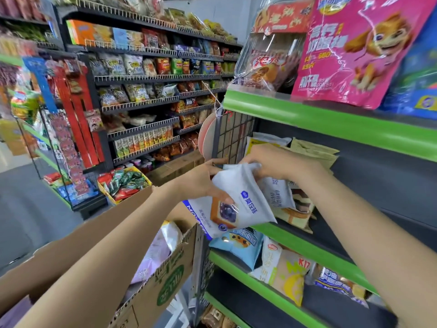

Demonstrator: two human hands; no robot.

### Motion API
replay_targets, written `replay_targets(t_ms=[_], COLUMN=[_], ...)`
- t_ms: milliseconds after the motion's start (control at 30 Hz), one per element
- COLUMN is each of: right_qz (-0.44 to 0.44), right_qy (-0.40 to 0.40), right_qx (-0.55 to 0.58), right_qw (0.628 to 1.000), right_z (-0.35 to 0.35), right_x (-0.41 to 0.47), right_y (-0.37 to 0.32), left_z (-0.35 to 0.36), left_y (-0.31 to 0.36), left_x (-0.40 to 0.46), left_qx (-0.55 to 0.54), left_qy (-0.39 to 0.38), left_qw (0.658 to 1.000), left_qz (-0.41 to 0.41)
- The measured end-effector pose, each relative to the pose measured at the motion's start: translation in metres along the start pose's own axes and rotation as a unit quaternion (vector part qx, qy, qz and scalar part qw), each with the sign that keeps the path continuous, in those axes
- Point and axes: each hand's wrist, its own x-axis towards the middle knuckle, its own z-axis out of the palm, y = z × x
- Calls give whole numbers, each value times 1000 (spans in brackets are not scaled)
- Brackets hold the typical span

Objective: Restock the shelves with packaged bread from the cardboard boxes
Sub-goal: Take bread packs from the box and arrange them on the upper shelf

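Both hands are raised at the green-edged middle shelf [314,250]. A white bread packet [233,202] with blue print and a blueberry-toast picture is gripped by the left hand [203,183], thumb across its front; the packet is tilted and held over the shelf's front edge. Its top edge is pinched by the right hand [267,162], fingers curled down over it; a second white packet [275,191] sits just behind, and whether it is also held cannot be told. Sliced cake packs [300,209] lie on the shelf behind. An open cardboard box [163,280] with green print is below the left forearm, packets visible inside. More bread packets [283,271] lie on the lower shelf. A pink snack bag [354,50] stands on the top shelf.
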Motion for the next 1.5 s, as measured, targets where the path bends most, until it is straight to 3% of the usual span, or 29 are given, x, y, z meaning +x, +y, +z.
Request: replay_targets(t_ms=[133, 200, 267, 333, 367, 400, 467, 633, 733, 867, 1067, 1267, 1500], right_qz=[-8, 39, 122, 190, 190, 170, 143, 223, 240, 236, 239, 274, 276], right_qy=[69, 205, 289, 234, 183, 154, 173, 224, 193, 158, 143, 115, 89], right_qx=[-25, 76, 255, 384, 402, 399, 372, 181, 96, 89, 54, 9, -79], right_qw=[997, 975, 915, 873, 877, 888, 901, 931, 946, 955, 959, 955, 954], right_z=[3, 13, 28, 45, 53, 59, 58, 25, 14, 10, 4, 19, 20], right_x=[-6, -11, -15, -18, -19, -19, -17, 0, 19, 45, 70, 84, 93], right_y=[-5, 5, 14, 22, 26, 29, 31, 41, 50, 63, 75, 92, 93], left_z=[4, 6, 10, 15, 17, 19, 20, 23, 25, 22, 26, 34, 36], left_y=[2, -6, -15, -21, -22, -24, -24, -14, -15, -18, -6, 1, 5], left_x=[1, -2, -7, -10, -10, -9, -5, 10, 17, 29, 42, 58, 73], left_qx=[-16, -67, -137, -185, -205, -219, -212, -46, -51, -84, 39, 102, 83], left_qy=[2, 33, 55, 76, 85, 90, 81, 30, 49, 137, 221, 234, 233], left_qw=[1000, 997, 987, 975, 969, 965, 965, 988, 988, 973, 957, 951, 954], left_qz=[3, -16, -55, -91, -105, -115, -128, -145, -140, -167, -183, -175, -172])
